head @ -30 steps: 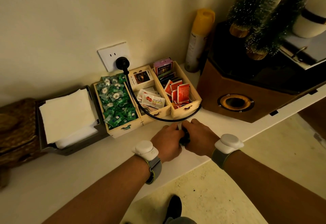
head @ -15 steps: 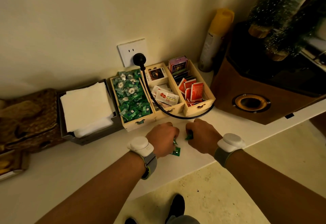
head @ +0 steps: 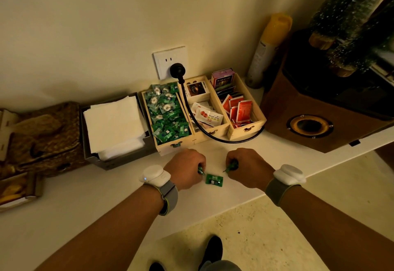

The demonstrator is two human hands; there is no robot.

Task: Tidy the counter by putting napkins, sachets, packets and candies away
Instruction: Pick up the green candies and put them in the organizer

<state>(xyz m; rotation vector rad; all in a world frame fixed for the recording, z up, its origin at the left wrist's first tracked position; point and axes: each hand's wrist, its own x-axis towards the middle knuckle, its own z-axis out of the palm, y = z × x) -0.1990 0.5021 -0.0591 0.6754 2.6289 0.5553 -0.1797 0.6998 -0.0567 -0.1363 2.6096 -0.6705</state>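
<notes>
Both fists down on desk (head: 245, 164) edge, left hand (head: 186, 167) and right hand (head: 247, 167) each with fingers clenched on green candies, likely gathering strays; one loose candy (head: 214, 180) between them, candy compartment (head: 168, 113) just behind, within reach.

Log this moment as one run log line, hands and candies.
left hand grip: shut on green candy | right hand grip: shut on green candy | loose candy: on counter between hands | candy box: full
</notes>
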